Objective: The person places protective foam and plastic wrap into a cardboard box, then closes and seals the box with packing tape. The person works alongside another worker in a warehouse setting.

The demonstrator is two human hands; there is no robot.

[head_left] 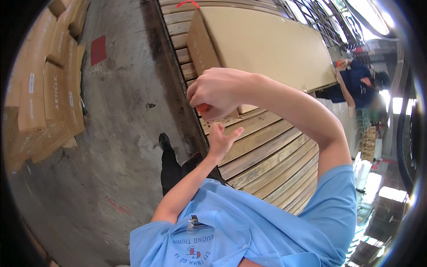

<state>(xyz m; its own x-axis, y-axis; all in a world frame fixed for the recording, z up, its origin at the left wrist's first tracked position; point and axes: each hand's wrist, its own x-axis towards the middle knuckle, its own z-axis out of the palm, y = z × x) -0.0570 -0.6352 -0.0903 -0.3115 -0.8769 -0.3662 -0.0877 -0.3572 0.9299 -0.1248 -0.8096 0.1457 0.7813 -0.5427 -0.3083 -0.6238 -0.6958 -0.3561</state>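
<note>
Starting from the left, stacked cartons [49,84] line the concrete floor [120,102]. Left hand [221,140] hangs open, fingers loosely spread, touching nothing. Right hand [216,92] just above it is fisted around an orange handle [203,107], near the big flat box [262,44] on the wooden pallet [267,155], another worker [358,84] far right

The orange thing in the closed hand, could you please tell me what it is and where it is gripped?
The right hand is fisted around a small orange object; only its end shows, so its kind cannot be told. The left hand is open, holding nothing.
</note>
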